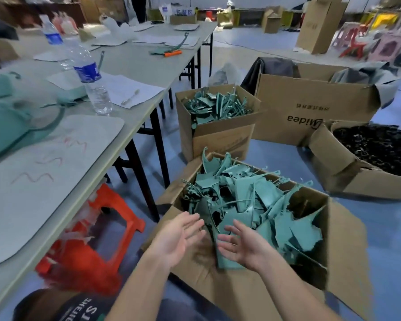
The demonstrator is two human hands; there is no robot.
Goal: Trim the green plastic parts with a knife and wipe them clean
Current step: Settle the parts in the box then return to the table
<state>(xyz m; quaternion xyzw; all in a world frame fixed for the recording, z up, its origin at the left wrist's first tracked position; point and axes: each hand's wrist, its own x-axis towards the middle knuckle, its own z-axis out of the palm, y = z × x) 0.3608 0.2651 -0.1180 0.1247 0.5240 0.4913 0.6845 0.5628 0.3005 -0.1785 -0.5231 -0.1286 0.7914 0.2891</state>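
A cardboard box (333,230) on the floor in front of me is heaped with green plastic parts (248,195). My left hand (180,236) and my right hand (243,247) hover over its near corner, palms facing each other, fingers straight and spread. A long green part (220,253) stands on end between the two hands; neither hand grips it. An orange-handled knife (173,53) lies far off on the table beside a green cloth (156,51).
A grey table (134,66) runs along the left with two water bottles (90,82), paper sheets and green items. An orange stool (100,228) sits under it. More boxes stand behind: one with green parts (215,105), one with black parts (380,147).
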